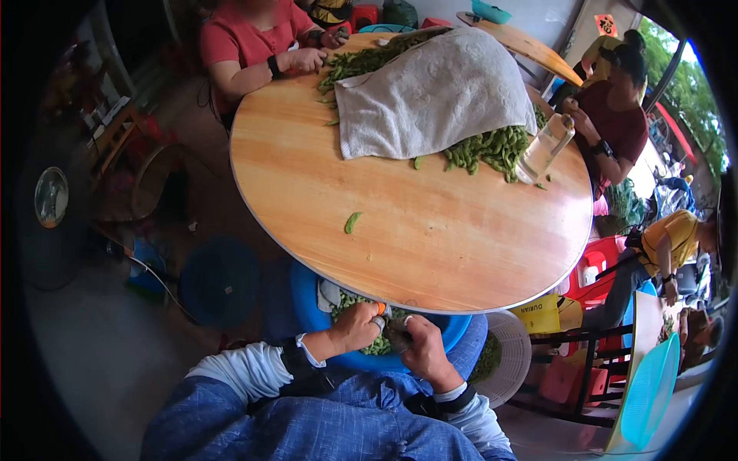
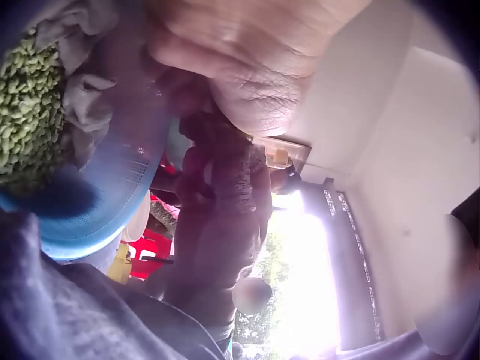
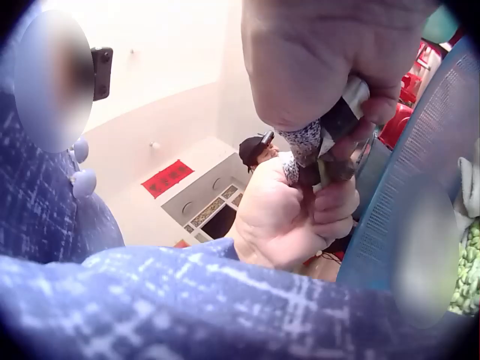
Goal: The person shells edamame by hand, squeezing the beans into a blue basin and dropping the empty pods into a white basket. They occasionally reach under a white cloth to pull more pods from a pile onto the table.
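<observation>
Above a blue basin point(image 1: 306, 300) on the lap, my left hand point(image 1: 355, 326) and right hand point(image 1: 425, 349) meet with curled fingers. Between their fingertips a bit of green bean pod point(image 3: 323, 174) shows in the right wrist view, mostly hidden by the fingers. Speckled and dark wraps point(image 3: 304, 142) cover the thumbs, and an orange band circles a left finger. Shelled green beans point(image 2: 30, 112) fill the basin below, with a grey cloth point(image 2: 86, 97) at its side. One loose pod point(image 1: 352, 223) lies on the round wooden table point(image 1: 307, 184) ahead.
A pale towel point(image 1: 438, 92) covers a heap of pods point(image 1: 492, 150) at the table's far side, beside a clear bottle point(image 1: 544, 150). People sit around the table and to the right. A white basket point(image 1: 513, 349) stands by my right knee.
</observation>
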Action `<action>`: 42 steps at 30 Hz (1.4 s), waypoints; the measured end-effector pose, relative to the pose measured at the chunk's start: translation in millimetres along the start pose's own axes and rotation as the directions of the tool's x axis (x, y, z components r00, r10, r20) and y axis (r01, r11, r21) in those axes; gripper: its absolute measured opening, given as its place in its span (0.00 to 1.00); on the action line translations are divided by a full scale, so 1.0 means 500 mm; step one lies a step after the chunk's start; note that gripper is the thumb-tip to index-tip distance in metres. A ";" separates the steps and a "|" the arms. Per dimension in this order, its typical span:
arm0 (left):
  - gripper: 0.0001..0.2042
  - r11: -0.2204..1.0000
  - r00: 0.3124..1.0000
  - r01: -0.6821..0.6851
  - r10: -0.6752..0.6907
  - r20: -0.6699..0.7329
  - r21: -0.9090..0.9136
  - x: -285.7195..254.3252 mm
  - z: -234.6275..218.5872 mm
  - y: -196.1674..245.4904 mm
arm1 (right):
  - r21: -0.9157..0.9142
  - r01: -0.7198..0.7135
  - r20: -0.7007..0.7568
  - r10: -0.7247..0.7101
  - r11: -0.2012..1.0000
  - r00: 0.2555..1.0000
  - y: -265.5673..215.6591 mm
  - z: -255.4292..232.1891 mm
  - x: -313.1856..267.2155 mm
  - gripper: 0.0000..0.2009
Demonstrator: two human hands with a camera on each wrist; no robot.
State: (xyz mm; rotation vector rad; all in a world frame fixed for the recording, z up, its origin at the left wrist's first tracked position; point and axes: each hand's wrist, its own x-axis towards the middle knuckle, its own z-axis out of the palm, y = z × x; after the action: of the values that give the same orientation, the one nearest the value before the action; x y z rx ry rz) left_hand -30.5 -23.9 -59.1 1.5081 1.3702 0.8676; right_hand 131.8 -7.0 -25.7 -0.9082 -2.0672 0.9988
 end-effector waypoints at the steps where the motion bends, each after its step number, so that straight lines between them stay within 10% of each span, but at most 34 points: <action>1: 0.09 0.999 0.999 -0.033 0.033 0.000 0.009 0.001 0.002 -0.003 | -0.035 0.038 -0.015 -0.039 0.999 0.999 0.009 0.004 -0.006 0.06; 6: 0.21 0.828 0.933 -0.111 -0.105 0.345 0.550 0.002 -0.019 -0.011 | -0.027 -0.256 -0.186 0.247 0.966 0.951 0.045 -0.081 -0.075 0.05; 9: 0.19 0.458 0.913 -0.386 0.312 0.262 0.801 -0.034 -0.022 -0.044 | -0.236 -0.596 -0.499 0.430 0.768 0.752 0.122 -0.226 -0.188 0.08; 12: 0.16 0.810 0.857 -0.495 0.397 0.328 0.313 -0.025 -0.080 0.031 | -0.199 -0.623 -0.671 0.359 0.756 0.649 0.166 -0.338 -0.310 0.14; 15: 0.19 0.704 0.793 -0.440 0.596 -0.126 0.557 0.020 -0.148 0.105 | -0.021 -0.633 -0.686 0.450 0.774 0.572 0.093 -0.366 -0.292 0.12; 17: 0.24 0.709 0.852 -0.166 0.453 -0.262 0.685 0.067 -0.179 0.090 | -0.088 -0.605 -0.648 0.416 0.791 0.638 0.100 -0.370 -0.275 0.14; 21: 0.26 0.691 0.884 -0.241 0.446 -0.139 0.682 0.132 -0.144 0.059 | -0.093 -0.558 -0.582 0.410 0.825 0.703 0.057 -0.365 -0.161 0.16; 25: 0.26 0.839 0.864 -0.497 0.454 0.217 0.223 0.181 0.001 0.124 | -0.239 -0.456 -0.526 0.280 0.857 0.803 0.041 -0.364 -0.031 0.14; 28: 0.22 0.816 0.719 -0.313 0.538 0.441 -0.486 0.234 0.172 0.143 | -0.231 -0.383 -0.517 0.221 0.895 0.827 0.017 -0.362 0.048 0.14; 31: 0.17 0.757 0.631 -0.385 0.634 0.447 -0.529 0.223 0.221 0.220 | -0.212 -0.302 -0.570 0.133 0.930 0.811 0.002 -0.382 0.073 0.15; 33: 0.14 0.837 0.685 -0.464 0.547 0.481 -0.291 0.205 0.173 0.238 | -0.234 -0.344 -0.567 0.160 0.909 0.808 0.000 -0.409 0.062 0.16; 35: 0.12 0.872 0.790 -0.175 0.402 0.463 -0.457 0.198 0.108 0.230 | -0.204 -0.436 -0.559 0.261 0.877 0.787 0.004 -0.429 0.045 0.16; 37: 0.11 0.879 0.868 -0.477 0.467 0.168 0.025 0.219 0.021 0.204 | -0.146 -0.439 -0.539 0.301 0.887 0.787 0.036 -0.432 0.049 0.15; 42: 0.16 0.729 0.886 -0.321 0.457 -0.081 0.605 0.302 -0.136 0.063 | -0.126 -0.320 -0.428 0.240 0.939 0.872 0.082 -0.388 0.174 0.16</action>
State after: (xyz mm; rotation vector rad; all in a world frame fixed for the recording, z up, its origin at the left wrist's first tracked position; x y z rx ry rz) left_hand -60.4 136.2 -15.9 2.2993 1.5998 0.9482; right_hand 249.6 154.7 57.7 -1.4228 -1.7233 0.6776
